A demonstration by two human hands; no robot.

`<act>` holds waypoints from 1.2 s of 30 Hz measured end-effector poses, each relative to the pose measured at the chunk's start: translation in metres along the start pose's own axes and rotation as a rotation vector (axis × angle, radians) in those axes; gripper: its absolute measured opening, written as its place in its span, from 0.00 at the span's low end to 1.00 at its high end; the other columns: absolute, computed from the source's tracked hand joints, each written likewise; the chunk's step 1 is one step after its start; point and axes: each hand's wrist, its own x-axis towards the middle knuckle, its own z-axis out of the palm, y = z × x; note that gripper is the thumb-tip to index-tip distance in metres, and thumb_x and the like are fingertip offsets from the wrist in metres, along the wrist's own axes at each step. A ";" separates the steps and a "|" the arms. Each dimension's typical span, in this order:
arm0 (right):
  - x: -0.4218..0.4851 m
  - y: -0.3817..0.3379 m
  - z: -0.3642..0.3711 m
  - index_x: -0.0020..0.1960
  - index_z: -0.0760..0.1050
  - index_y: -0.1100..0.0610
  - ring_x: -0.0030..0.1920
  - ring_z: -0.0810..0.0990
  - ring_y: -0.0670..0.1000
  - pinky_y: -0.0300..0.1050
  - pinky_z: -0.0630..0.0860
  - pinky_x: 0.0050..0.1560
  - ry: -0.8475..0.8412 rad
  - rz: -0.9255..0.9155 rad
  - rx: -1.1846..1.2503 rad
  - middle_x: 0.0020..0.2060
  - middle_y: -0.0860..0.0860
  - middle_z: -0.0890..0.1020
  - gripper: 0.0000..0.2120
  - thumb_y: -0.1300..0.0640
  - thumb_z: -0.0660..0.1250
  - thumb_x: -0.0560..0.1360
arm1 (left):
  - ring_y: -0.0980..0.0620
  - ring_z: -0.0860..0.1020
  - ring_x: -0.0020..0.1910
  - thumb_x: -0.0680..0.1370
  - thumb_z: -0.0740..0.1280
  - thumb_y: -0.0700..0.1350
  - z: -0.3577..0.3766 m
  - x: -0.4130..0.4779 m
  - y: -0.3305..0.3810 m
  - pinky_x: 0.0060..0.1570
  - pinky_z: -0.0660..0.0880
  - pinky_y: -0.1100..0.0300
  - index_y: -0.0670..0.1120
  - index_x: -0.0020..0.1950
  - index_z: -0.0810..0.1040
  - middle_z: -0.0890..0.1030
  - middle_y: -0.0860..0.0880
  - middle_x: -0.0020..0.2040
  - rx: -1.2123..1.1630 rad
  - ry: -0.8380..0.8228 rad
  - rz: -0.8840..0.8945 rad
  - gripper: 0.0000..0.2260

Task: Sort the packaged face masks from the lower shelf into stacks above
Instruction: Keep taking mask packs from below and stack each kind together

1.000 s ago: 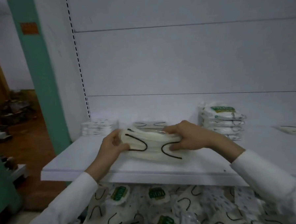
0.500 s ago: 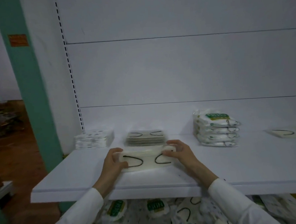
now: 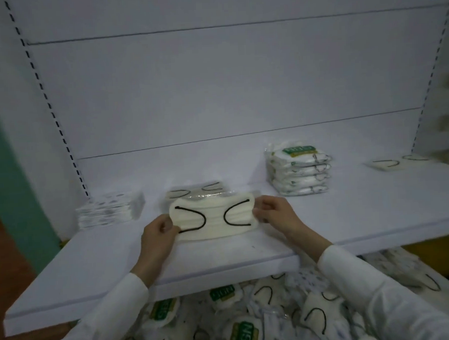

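A cream mask pack with black ear loops (image 3: 213,219) is held flat just above the upper shelf (image 3: 350,215). My left hand (image 3: 158,234) grips its left end and my right hand (image 3: 274,214) pinches its right end. Right behind it lies a low stack of the same black-loop packs (image 3: 196,192). A stack of patterned packs (image 3: 109,209) stands to the left and a taller stack of green-label packs (image 3: 300,171) to the right. Loose mixed packs (image 3: 252,321) fill the lower shelf below.
Another black-loop pack (image 3: 389,164) lies at the shelf's far right. A white back panel (image 3: 214,92) with slotted uprights closes the rear. A green post (image 3: 7,165) stands at the left, with brown floor beyond it.
Both hands have carried the black-loop pack forward and down over the upper shelf, closer to the matching stack. My view has shifted left and nearer.
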 end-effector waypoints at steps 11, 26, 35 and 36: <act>-0.075 0.002 -0.199 0.38 0.77 0.65 0.35 0.76 0.50 0.47 0.79 0.45 0.465 -0.006 -0.097 0.30 0.50 0.77 0.04 0.70 0.69 0.71 | 0.51 0.81 0.40 0.66 0.76 0.34 0.164 -0.046 0.102 0.48 0.78 0.57 0.44 0.43 0.82 0.83 0.48 0.39 -0.232 -0.302 0.046 0.10; -0.147 0.033 -0.479 0.45 0.78 0.59 0.39 0.79 0.49 0.40 0.75 0.38 0.634 0.105 -0.186 0.35 0.50 0.81 0.05 0.67 0.69 0.72 | 0.49 0.82 0.39 0.63 0.78 0.34 0.423 -0.134 0.218 0.47 0.80 0.56 0.46 0.36 0.82 0.83 0.46 0.39 -0.277 -0.490 -0.023 0.10; -0.061 0.053 -0.541 0.39 0.74 0.54 0.35 0.78 0.51 0.47 0.78 0.41 0.668 0.127 -0.123 0.34 0.52 0.79 0.12 0.70 0.69 0.72 | 0.51 0.80 0.35 0.64 0.78 0.34 0.505 -0.078 0.245 0.38 0.80 0.65 0.43 0.40 0.81 0.82 0.47 0.40 -0.194 -0.458 -0.017 0.10; -0.044 0.053 -0.548 0.39 0.73 0.54 0.35 0.77 0.50 0.46 0.77 0.40 0.674 0.127 -0.124 0.34 0.52 0.79 0.13 0.70 0.69 0.72 | 0.51 0.79 0.34 0.64 0.78 0.34 0.515 -0.066 0.248 0.35 0.80 0.67 0.42 0.41 0.79 0.81 0.46 0.39 -0.189 -0.454 -0.003 0.11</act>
